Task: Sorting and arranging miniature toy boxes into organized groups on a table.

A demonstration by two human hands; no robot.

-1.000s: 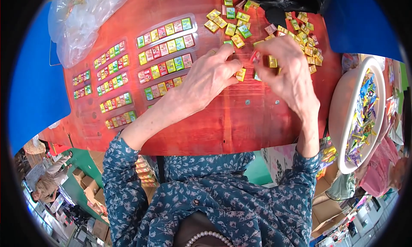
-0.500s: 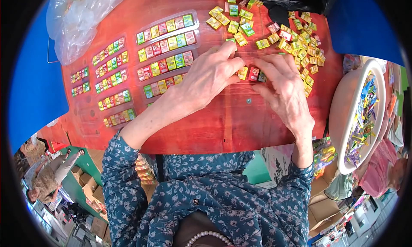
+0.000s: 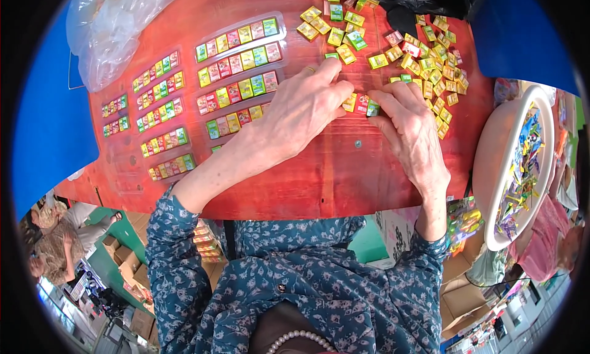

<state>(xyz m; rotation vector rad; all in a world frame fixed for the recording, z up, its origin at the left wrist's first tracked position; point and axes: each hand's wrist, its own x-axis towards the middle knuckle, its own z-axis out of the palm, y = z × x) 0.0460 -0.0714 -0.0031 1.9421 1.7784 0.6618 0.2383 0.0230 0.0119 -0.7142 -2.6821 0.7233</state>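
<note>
Between my hands, a short row of small candy-like boxes lies on the red table: a yellow box (image 3: pixel 349 102), a red box (image 3: pixel 361 102) and a green box (image 3: pixel 373 107). My left hand (image 3: pixel 311 105) is closed at the row's left end, its thumb and fingers either side of the yellow box; anything further inside it is hidden. Curled fingers of my right hand (image 3: pixel 405 117) pinch the green box at the right end. To the left, clear trays (image 3: pixel 279 22) hold filled rows of similar boxes, partly covered by my left forearm.
Loose yellow boxes (image 3: pixel 437 76) are heaped beyond my right hand. A black bag (image 3: pixel 430 0) is at the far edge, a clear plastic bag (image 3: pixel 114 40) at the far left. A white basin (image 3: pixel 488 169) of colourful wrapped pieces stands right. Another person (image 3: pixel 61 246) is at lower left.
The red box, tilted before, now lies face up in line with the yellow one. The green box shows more at the right fingertips. The person at lower left has shifted.
</note>
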